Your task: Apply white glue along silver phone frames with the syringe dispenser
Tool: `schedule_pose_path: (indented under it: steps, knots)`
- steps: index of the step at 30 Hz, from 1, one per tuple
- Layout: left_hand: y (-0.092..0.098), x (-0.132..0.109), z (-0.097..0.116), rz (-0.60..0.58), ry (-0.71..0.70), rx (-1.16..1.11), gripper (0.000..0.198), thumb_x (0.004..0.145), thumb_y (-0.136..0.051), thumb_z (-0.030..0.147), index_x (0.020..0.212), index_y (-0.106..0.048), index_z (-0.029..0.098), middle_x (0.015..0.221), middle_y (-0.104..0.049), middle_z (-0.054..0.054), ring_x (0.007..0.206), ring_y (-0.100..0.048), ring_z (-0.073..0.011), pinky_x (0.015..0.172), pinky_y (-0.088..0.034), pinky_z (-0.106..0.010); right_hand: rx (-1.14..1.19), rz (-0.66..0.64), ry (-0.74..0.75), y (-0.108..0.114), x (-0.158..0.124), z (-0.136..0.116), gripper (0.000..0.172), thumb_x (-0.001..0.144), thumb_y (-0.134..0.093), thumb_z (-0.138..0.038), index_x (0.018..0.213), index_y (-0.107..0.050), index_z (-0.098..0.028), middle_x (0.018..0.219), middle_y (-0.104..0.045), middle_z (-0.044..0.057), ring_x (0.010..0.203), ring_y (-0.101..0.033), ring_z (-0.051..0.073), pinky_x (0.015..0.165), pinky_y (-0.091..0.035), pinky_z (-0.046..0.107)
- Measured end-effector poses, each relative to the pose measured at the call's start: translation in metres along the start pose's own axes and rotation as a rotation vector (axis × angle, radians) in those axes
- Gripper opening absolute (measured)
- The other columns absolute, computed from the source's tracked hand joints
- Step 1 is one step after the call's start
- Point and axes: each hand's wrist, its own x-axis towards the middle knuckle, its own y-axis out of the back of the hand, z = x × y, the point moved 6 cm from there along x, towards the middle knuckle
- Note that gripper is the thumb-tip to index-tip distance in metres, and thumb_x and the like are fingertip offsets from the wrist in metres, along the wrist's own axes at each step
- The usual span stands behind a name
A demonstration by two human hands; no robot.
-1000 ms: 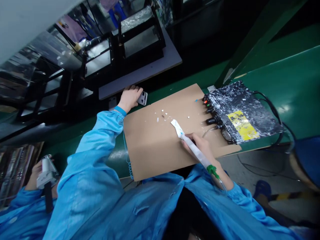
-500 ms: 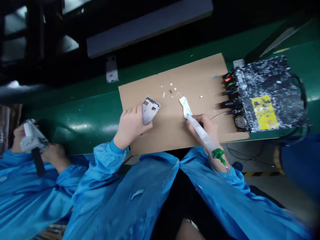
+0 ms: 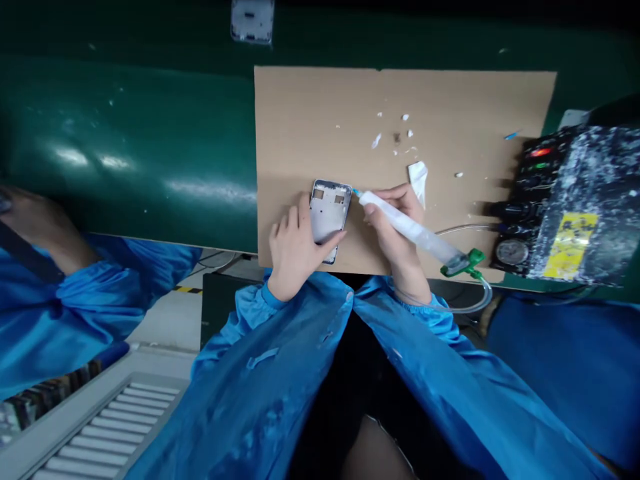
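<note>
cardbd (image 3: 310,120) – rh (image 3: 399,241) grips syringe (image 3: 425,235) pen-style

Looks like a factory workshop. Shown by green bench (image 3: 150,153), control box (image 3: 607,193), tubed syringe (image 3: 413,230) and blue smocks (image 3: 280,377).

L grip (image 3: 295,250) on frame (image 3: 329,215), R grip (image 3: 397,249) w/ syringe (image 3: 415,231) (blue tip (image 3: 356,193)) nr frame's corner.

The cardboard (image 3: 310,147) is softly and evenly lit, while the top edge is lost in darkness. White glare is thrown back by the green table (image 3: 160,133). Soft shadows are cast on the cardboard beside the black box (image 3: 605,187). The phone frame (image 3: 329,213) is rendered fairly crisply; a co-worker's hand (image 3: 43,223) is left dim and blurred. Toward the lower corners, blue sleeves (image 3: 505,393) are visibly stretched.
</note>
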Motion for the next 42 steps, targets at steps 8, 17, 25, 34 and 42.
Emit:
schedule_pose_path:
  steps: [8,17,25,34,42]
  knots:
    - [-0.016,-0.008,0.014,0.05,-0.335,-0.162,0.051,0.123,-0.055,0.051,0.162,-0.074,0.024,0.096,-0.082,-0.007,0.096,-0.079,-0.0266,0.089,-0.049,-0.044,-0.074,-0.08,-0.017,-0.01,0.0,-0.009,0.036,0.11,-0.08,-0.061,0.117,-0.067,-0.028,0.11,-0.082,0.006,0.094,-0.082,0.022,0.077,-0.072,0.037]
    - [-0.02,-0.007,0.016,0.06,-0.359,-0.194,0.047,0.124,-0.057,0.05,0.156,-0.079,0.024,0.096,-0.081,-0.007,0.095,-0.076,-0.0258,0.087,-0.046,-0.047,-0.204,-0.111,-0.006,-0.005,-0.007,-0.004,0.03,0.109,-0.084,-0.055,0.118,-0.074,-0.028,0.106,-0.082,0.005,0.091,-0.08,0.022,0.077,-0.071,0.039]
    - [-0.016,-0.008,0.019,0.102,-0.376,-0.166,0.045,0.124,-0.057,0.048,0.153,-0.081,0.023,0.095,-0.081,-0.007,0.093,-0.075,-0.0249,0.085,-0.046,-0.046,-0.242,-0.104,-0.003,-0.006,-0.005,-0.003,0.032,0.108,-0.083,-0.058,0.118,-0.073,-0.029,0.105,-0.083,0.004,0.09,-0.081,0.022,0.076,-0.072,0.039]
    - [-0.017,-0.008,0.018,0.098,-0.38,-0.178,0.047,0.125,-0.057,0.048,0.156,-0.08,0.022,0.097,-0.081,-0.008,0.095,-0.074,-0.0259,0.086,-0.044,-0.046,-0.196,-0.072,0.012,-0.005,-0.004,0.001,0.033,0.105,-0.089,-0.056,0.116,-0.078,-0.027,0.105,-0.084,0.001,0.088,-0.08,0.019,0.076,-0.07,0.035]
    - [-0.012,-0.009,0.02,0.194,-0.421,-0.15,0.045,0.125,-0.058,0.045,0.153,-0.082,0.019,0.095,-0.081,-0.006,0.09,-0.072,-0.0246,0.085,-0.043,-0.046,-0.191,-0.051,0.025,-0.003,-0.003,0.005,0.031,0.102,-0.092,-0.053,0.116,-0.08,-0.028,0.102,-0.085,0.0,0.087,-0.081,0.018,0.071,-0.068,0.033]
